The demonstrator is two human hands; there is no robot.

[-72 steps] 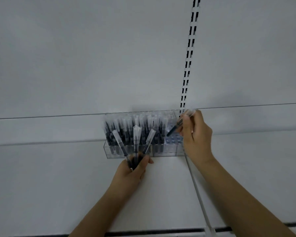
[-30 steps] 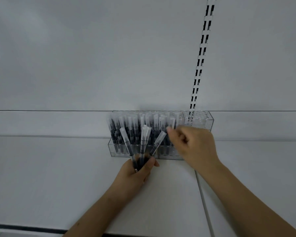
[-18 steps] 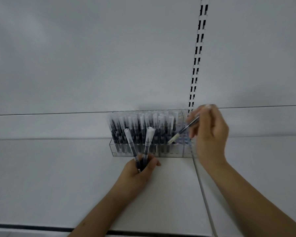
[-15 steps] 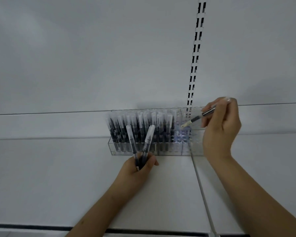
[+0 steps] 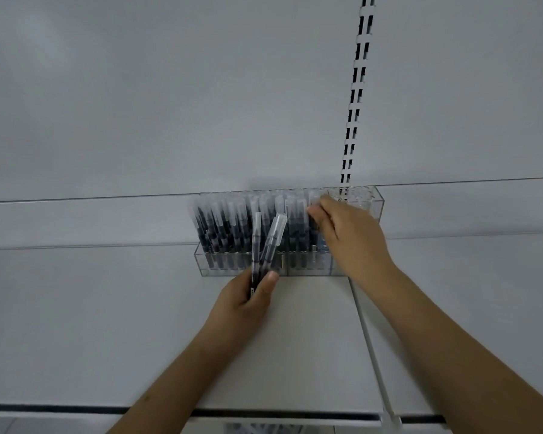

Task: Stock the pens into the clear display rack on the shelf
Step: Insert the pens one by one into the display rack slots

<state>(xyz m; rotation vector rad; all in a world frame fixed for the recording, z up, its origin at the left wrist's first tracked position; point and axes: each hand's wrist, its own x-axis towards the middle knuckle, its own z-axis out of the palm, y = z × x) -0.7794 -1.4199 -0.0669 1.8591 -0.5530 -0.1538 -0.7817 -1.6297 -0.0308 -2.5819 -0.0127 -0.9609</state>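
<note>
Nearest the camera runs the front edge of the white shelf (image 5: 76, 324), trimmed with a dark strip (image 5: 60, 409). Two bare forearms reach forward over it.

The left hand (image 5: 243, 303) hovers just in front of the rack, its fingers and thumb curled round the lower ends of two spare pens (image 5: 265, 245). These have dark barrels and clear caps; they stand up out of the fist, spread a little apart at the top, and their caps overlap the front of the rack as seen from here.

A thin white divider rail (image 5: 370, 346) runs along the shelf from the front edge back toward the rack, passing under the right forearm.

The right hand (image 5: 350, 236) is over the right part of the rack, back of the hand toward the camera. Its fingertips (image 5: 315, 211) are drawn together at the cap of a pen standing at the right end of the filled rows; whether they actually pinch that cap cannot be told, since the spot is blurred.

The clear display rack (image 5: 378, 203) sits on the shelf against the back panel. Rows of stocked pens (image 5: 226, 228) stand upright in most of it, from the left end rightward. Its far-right section shows only open holes.

Behind, the pale back panel (image 5: 170, 89) rises, with a slotted upright strip (image 5: 356, 89) running vertically above the rack's right end.
</note>
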